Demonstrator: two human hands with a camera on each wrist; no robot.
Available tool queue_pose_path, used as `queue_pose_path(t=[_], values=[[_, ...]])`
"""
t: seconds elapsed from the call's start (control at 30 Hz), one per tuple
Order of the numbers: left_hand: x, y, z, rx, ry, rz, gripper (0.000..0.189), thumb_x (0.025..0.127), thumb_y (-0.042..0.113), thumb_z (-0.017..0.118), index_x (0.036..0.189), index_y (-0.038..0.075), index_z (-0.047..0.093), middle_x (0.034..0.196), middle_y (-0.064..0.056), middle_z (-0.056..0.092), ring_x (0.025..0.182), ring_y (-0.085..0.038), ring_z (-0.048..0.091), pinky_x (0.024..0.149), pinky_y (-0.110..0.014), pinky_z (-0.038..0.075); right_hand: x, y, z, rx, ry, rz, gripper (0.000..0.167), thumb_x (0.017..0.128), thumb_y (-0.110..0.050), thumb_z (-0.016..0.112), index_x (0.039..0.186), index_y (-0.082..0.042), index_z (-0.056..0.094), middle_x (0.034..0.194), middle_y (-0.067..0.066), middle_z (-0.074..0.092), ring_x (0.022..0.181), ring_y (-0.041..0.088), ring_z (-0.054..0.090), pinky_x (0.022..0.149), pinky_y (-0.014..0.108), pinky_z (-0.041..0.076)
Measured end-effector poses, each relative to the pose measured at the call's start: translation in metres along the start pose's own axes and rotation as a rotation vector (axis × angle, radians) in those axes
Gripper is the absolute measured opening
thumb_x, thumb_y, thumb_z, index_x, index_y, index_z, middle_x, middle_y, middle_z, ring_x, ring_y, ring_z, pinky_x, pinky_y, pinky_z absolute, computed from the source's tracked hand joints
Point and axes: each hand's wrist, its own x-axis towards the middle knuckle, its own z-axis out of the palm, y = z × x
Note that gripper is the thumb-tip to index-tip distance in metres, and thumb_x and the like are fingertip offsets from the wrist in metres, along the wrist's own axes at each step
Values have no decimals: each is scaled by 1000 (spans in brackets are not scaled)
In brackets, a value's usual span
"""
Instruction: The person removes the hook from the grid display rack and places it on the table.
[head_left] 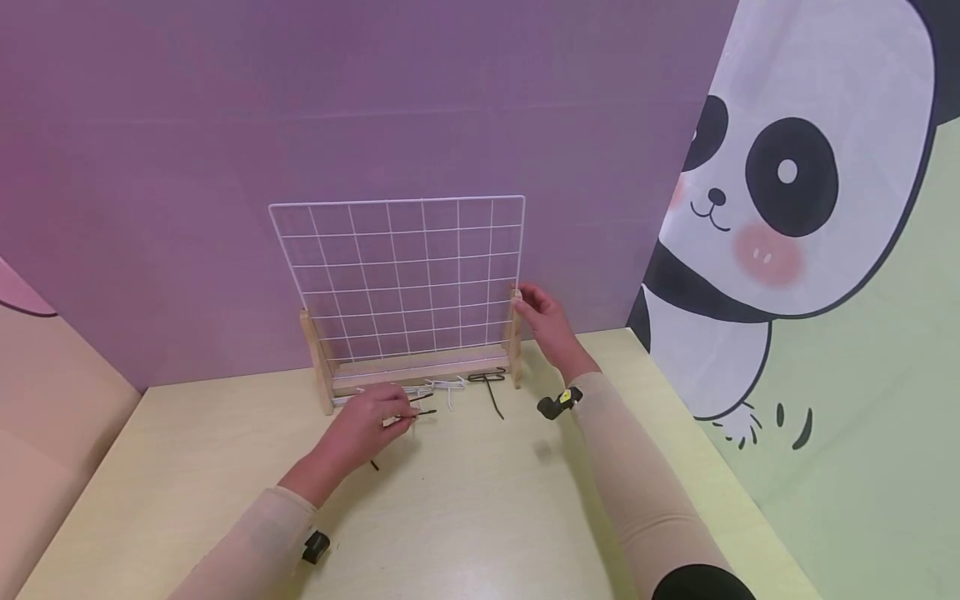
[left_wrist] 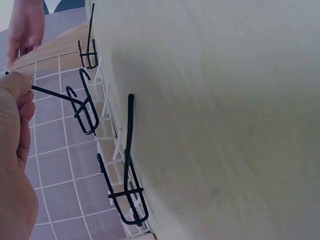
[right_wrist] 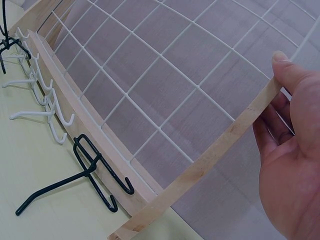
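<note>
A white wire grid [head_left: 397,201] stands upright in a wooden stand [head_left: 318,367] at the back of the table. My left hand [head_left: 367,425] is in front of the grid's lower left and pinches a black wire hook [left_wrist: 52,93] by its straight prong, with the two curled ends pointing away from the fingers. At the top of the stand's right post [right_wrist: 215,152], my right hand [right_wrist: 300,120] grips the wood and the grid's edge between thumb and fingers. Along the stand's front lie several white hooks [right_wrist: 50,110], with a black hook [right_wrist: 90,171] at the right end and another black hook [left_wrist: 130,115] at the left.
The pale wooden table [head_left: 487,517] reaches forward from the stand. Behind the grid rises a purple wall [head_left: 375,100], and a panda picture [head_left: 795,267] covers the wall at right. A small black device [head_left: 558,403] sits at the right wrist.
</note>
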Motion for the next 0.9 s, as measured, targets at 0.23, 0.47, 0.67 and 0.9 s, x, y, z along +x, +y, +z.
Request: queue_pose_path(t=[0.23,0.47,0.67,0.9], values=[[-4,-2,6,-1,-17,-4,18,84,0,95,94,12,86,95,6,69,92,-16,65,79,-34,64,1,2,-1,-9,-11,3,37,113,-12,65,147,2,63,145,21,64,127,19,60,121,41,46],[-6,0,8,1,-52,-20,17,86,2,94,96,12,87,94,8,69,87,-12,64,77,-31,63,-1,-1,0,-4,-7,5,38,113,-10,63,148,3,61,148,23,63,129,20,60,122,42,45],[-7,1,9,-14,-46,-12,17,85,1,95,97,11,87,93,7,68,84,-11,64,76,-32,62,-1,-2,1,2,-2,16,38,113,-10,63,149,3,60,149,22,63,131,21,59,124,42,43],[-9,2,8,-55,-115,-80,14,91,5,91,102,11,86,98,7,69,90,-15,68,81,-37,63,-1,-1,1,-9,-3,17,37,113,-10,63,148,3,60,147,20,63,130,21,60,124,41,44]])
